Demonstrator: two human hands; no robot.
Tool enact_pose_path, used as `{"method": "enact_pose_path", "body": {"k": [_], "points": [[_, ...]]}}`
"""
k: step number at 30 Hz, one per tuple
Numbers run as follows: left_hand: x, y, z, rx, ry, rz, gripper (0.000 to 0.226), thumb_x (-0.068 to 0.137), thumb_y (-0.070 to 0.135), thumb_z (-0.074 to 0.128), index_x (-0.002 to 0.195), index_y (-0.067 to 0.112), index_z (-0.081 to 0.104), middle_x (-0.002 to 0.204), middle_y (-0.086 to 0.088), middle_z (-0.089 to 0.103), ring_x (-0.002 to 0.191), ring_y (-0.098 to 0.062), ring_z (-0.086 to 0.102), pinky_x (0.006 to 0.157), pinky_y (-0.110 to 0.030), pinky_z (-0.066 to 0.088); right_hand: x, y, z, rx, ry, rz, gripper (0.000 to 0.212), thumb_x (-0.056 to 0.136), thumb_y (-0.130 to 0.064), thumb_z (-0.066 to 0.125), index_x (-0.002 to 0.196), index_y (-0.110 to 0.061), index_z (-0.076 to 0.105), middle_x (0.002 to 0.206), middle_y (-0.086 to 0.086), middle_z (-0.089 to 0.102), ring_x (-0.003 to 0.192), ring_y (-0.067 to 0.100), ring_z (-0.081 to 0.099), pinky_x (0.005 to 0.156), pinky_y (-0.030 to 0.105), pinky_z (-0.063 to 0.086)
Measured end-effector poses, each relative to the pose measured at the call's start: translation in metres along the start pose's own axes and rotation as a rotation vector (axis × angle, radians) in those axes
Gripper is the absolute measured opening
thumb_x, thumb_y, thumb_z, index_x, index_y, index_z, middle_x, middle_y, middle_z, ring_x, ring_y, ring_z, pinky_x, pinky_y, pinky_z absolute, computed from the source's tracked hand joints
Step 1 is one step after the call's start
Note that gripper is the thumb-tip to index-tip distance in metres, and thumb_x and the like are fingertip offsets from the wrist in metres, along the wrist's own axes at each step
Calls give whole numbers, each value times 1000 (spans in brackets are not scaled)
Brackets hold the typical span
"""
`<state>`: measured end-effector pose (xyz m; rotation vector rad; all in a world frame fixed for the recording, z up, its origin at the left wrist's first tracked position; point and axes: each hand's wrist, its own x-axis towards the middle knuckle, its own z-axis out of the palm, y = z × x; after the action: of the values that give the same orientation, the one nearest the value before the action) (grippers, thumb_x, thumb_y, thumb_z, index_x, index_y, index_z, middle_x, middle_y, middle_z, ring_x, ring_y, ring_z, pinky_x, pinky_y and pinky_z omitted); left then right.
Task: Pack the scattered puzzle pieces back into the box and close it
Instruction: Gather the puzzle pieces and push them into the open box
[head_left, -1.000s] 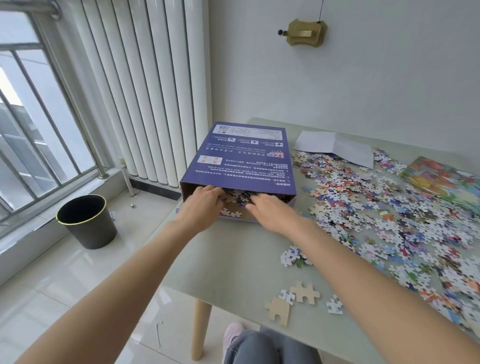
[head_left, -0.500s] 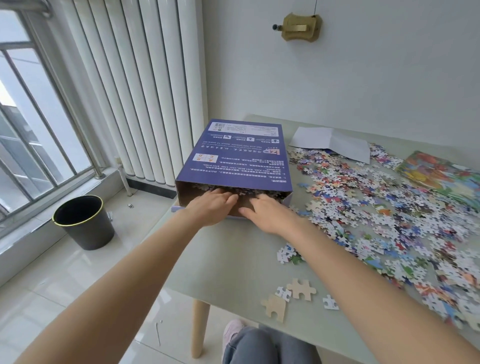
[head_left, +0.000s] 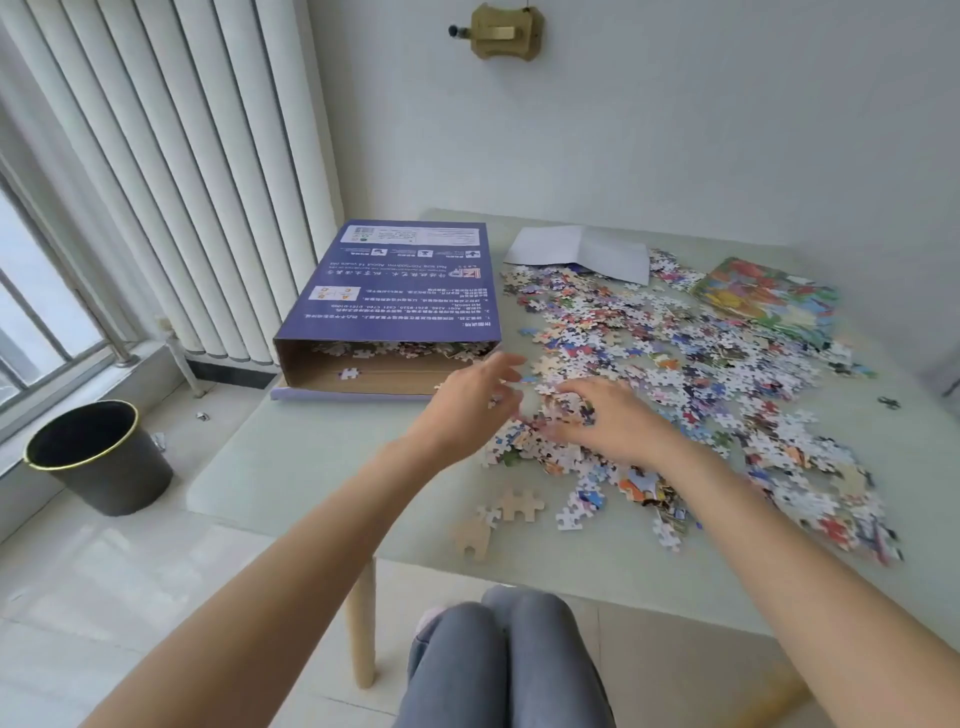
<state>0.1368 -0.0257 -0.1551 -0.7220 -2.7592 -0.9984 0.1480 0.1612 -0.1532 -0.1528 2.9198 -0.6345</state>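
A purple puzzle box lies flat at the table's left, its open end facing me, with pieces inside and one white piece near the mouth. Scattered puzzle pieces cover the table's right half. My left hand hovers just right of the box mouth, fingers apart and blurred, holding nothing. My right hand rests palm down on a heap of pieces, fingers spread over them.
Two larger beige pieces lie near the front edge of the pale green table. A white folded sheet and a colourful picture sheet lie at the back. A black bin stands on the floor left, below a radiator.
Both hands have left the box mouth and moved right to the loose pieces. The right hand now lies on the heap; the camera view has swung right too.
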Motion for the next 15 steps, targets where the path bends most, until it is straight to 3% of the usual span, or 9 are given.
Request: {"method": "enact_pose_path", "body": {"k": [3,6,11,15], "points": [[6,7,13,36,-271,-79,71,84,40,64,142,18,31,145,-3,39,128,-19,44,103,-30,35,-14,24,-6,-92,-140,35,100,66,-67,65,147,-36,18,156,-5,11,144,24,2,114,49,13],[7,6,21,120,-397,-83,93,73,45,73,147,21,23,153,-1,26,138,-20,30,111,-33,26,-17,36,-4,-134,-173,47,109,60,-68,69,148,-40,11,155,-6,10,144,25,-2,114,52,13],[15,13,27,160,-408,-82,87,73,41,75,145,22,29,149,-2,35,134,-20,36,107,-29,29,-5,36,-4,3,-41,55,95,64,-59,73,143,-44,23,143,2,26,137,29,14,111,50,26],[23,25,30,196,-357,-98,74,78,31,72,142,21,35,138,-10,42,126,-26,39,102,-32,32,3,31,-10,14,-93,-8,82,67,-52,75,138,-42,36,139,6,30,134,31,28,108,48,32]]}}
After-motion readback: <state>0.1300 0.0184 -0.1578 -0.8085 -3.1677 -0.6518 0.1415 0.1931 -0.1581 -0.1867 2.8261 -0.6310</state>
